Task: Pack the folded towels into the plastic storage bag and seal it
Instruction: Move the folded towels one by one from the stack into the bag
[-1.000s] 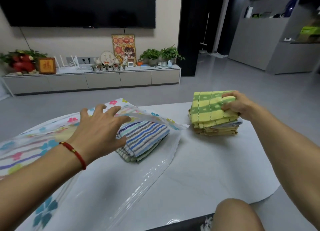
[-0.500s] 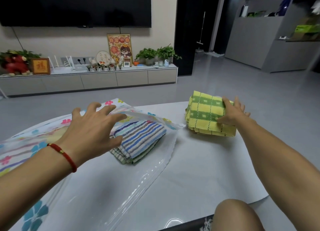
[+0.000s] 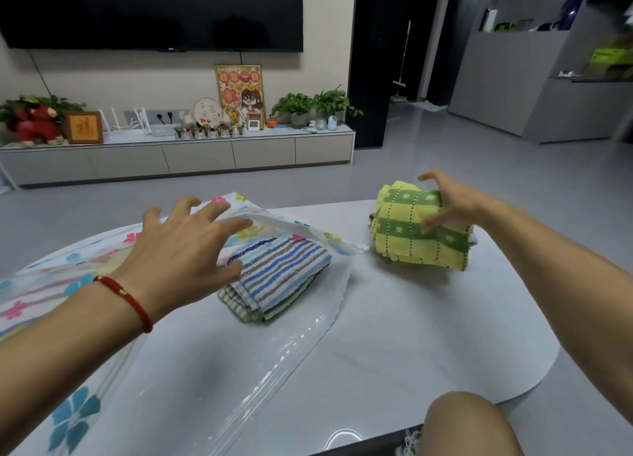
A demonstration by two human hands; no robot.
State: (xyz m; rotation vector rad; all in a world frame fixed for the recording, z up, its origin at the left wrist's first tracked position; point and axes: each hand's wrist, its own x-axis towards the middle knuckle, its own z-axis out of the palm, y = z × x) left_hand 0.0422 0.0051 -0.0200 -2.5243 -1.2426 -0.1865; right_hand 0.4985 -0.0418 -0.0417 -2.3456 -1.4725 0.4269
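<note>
The plastic storage bag (image 3: 85, 418), clear with a flower print, lies on the left of the white table (image 3: 428, 335), its mouth facing right. A folded blue-striped towel stack (image 3: 281, 277) sits inside the mouth, on the bag's lower layer. My left hand (image 3: 185, 250) holds up the bag's upper flap (image 3: 274, 224), fingers spread on top and thumb below. My right hand (image 3: 448, 202) grips a folded yellow-and-green checked towel bundle (image 3: 411, 236) at the table's far right. The bundle is tilted, its right side raised.
The bag's clear lower layer and zip strip (image 3: 308, 339) stretch toward the near edge. My knee (image 3: 469, 421) shows at the table's curved front right edge. A low TV cabinet (image 3: 198, 154) with plants and ornaments stands far behind across grey floor.
My right hand moved from the side of the yellow-green towels to a grip over their top, and the bundle now tilts up. My left hand stayed on the bag's flap.
</note>
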